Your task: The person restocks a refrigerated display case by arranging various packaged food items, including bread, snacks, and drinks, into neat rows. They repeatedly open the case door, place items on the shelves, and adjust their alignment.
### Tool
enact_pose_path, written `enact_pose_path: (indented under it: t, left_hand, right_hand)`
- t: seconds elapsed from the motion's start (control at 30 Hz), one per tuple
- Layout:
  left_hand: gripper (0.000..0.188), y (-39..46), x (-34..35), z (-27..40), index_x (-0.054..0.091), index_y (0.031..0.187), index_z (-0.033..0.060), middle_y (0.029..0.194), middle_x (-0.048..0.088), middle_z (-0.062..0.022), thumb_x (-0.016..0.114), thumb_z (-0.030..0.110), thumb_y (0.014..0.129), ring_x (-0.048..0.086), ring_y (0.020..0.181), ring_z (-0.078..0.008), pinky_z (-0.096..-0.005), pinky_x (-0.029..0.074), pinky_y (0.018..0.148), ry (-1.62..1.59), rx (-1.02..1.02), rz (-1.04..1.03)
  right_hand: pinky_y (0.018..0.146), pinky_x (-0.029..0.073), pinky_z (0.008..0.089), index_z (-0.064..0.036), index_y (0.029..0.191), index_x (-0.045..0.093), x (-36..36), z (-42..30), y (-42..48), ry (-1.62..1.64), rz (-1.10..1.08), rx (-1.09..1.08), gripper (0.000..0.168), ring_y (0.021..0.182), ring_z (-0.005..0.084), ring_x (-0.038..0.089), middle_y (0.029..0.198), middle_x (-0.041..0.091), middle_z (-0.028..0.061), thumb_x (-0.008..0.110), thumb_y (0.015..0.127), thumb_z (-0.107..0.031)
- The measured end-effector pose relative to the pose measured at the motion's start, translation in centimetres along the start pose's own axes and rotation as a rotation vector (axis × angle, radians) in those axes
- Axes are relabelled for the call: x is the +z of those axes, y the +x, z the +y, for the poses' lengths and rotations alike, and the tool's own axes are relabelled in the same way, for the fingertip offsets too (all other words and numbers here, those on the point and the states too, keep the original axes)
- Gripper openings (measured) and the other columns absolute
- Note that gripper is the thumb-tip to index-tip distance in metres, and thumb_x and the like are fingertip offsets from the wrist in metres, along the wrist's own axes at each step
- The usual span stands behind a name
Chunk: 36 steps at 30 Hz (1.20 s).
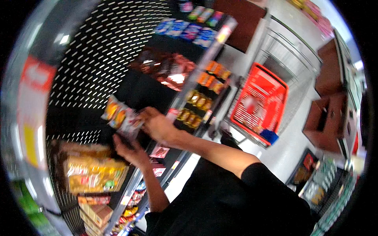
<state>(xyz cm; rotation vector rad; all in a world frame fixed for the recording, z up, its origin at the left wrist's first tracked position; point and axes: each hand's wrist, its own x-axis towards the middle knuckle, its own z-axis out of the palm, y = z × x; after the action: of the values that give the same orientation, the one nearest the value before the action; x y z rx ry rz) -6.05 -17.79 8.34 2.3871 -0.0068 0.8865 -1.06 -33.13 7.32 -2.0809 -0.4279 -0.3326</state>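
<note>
A shiny snack packet [123, 116], white with orange and yellow pictures, is held above a dark shelf. My right hand [155, 125] grips it by its right edge. Just below the packet is my left hand [130, 152], its fingers curved up towards the lower edge. Blur hides whether those fingers touch it. Beside my left hand lie large yellow clear-wrapped packs [94, 174]. Farther up the same shelf, shiny brown and reddish packets [174, 70] lie close together.
The shelf's front rail [189, 85] runs diagonally beneath my forearms. Lower tiers hold orange packs [214, 73] and gold packs [199, 100]. A metal cart with a red basket [282, 88] stands to the right. Stacked boxes [96, 215] and blue packs [184, 31] occupy the shelf's ends.
</note>
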Motion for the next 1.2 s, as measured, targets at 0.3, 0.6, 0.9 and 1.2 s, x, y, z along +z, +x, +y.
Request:
enact_pose_path:
  t: [0.3, 0.6, 0.9, 1.2]
  left_hand:
    - [0.036, -0.6, 2.0, 12.6, 0.053, 0.131, -0.0060, 0.141, 0.049, -0.0249, 0.052, 0.015, 0.101, 0.043, 0.133, -0.0386, -0.0522, 0.033, 0.111, -0.052, 0.285, -0.142]
    - [0.034, -9.3, 9.8, 17.3, 0.058, 0.126, 0.0025, 0.133, 0.058, -0.0175, 0.058, 0.008, 0.093, 0.051, 0.128, -0.0355, -0.0504, 0.032, 0.111, -0.308, 0.357, -0.775]
    - [0.030, -14.8, 14.8, 16.9, 0.061, 0.122, 0.0015, 0.121, 0.062, -0.0174, 0.058, 0.005, 0.093, 0.060, 0.113, -0.0336, -0.0414, 0.048, 0.096, -0.287, -0.032, -1.243]
    - [0.022, -17.6, 16.7, 16.1, 0.064, 0.116, 0.0017, 0.111, 0.066, -0.0160, 0.058, 0.005, 0.095, 0.065, 0.103, -0.0316, -0.0386, 0.054, 0.088, -0.291, -0.135, -1.425]
  right_hand:
    - [0.076, 0.051, 0.0417, -0.005, 0.107, 0.062, -13.0, 2.5, -10.3, 0.170, 0.356, 0.071, 0.023, 0.087, 0.0329, 0.059, 0.093, 0.057, 0.0125, 0.069, 0.085, -0.006]
    - [0.079, 0.055, 0.0393, -0.002, 0.112, 0.067, -21.4, 20.6, -30.6, -0.087, 0.556, 0.968, 0.024, 0.090, 0.0339, 0.069, 0.102, 0.069, 0.0200, 0.065, 0.089, -0.007]
    - [0.085, 0.054, 0.0498, -0.006, 0.127, 0.058, -19.2, 33.3, -37.1, -0.364, -0.254, 1.285, 0.052, 0.096, 0.0391, 0.070, 0.106, 0.071, 0.0223, 0.063, 0.093, -0.045]
    - [0.085, 0.054, 0.0524, -0.006, 0.122, 0.058, -13.9, 40.7, -39.7, -0.236, -0.397, 1.526, 0.043, 0.099, 0.0380, 0.070, 0.106, 0.071, 0.0214, 0.066, 0.088, -0.031]
